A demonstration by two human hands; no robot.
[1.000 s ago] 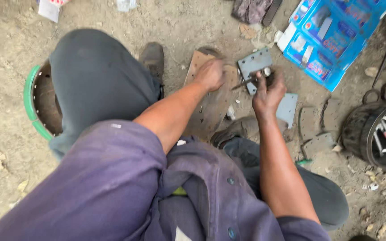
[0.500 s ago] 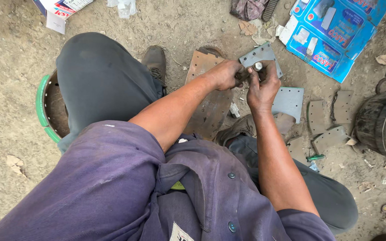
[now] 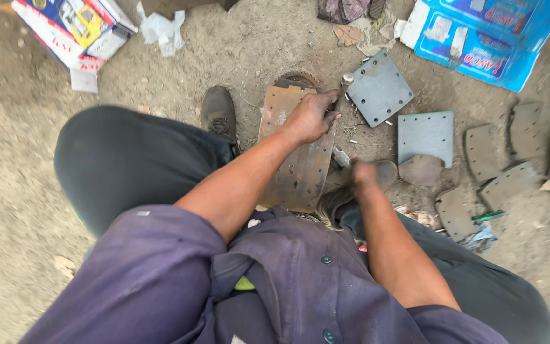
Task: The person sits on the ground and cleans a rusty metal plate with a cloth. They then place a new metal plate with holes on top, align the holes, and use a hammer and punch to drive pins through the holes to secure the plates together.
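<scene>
My left hand (image 3: 310,118) lies on the upper right edge of a rusty curved brake shoe (image 3: 291,165) that rests on the dirt between my feet, fingers curled over its rim. A thin metal rod (image 3: 345,83) pokes out just past the fingertips, next to a grey square plate (image 3: 380,89). My right hand (image 3: 364,173) is blurred, drawn back near my right shoe (image 3: 342,197); its fingers look closed, and whether it holds anything is unclear.
A second grey plate (image 3: 424,135) and several curved brake linings (image 3: 507,181) lie to the right. A blue box (image 3: 485,38) sits at top right, a colourful box (image 3: 71,28) at top left. A green-handled tool (image 3: 488,216) lies by my right leg.
Both hands were together at the grey plate. The plate now lies on the ground, my right hand has pulled back toward my body, and my left hand has settled on the brake shoe.
</scene>
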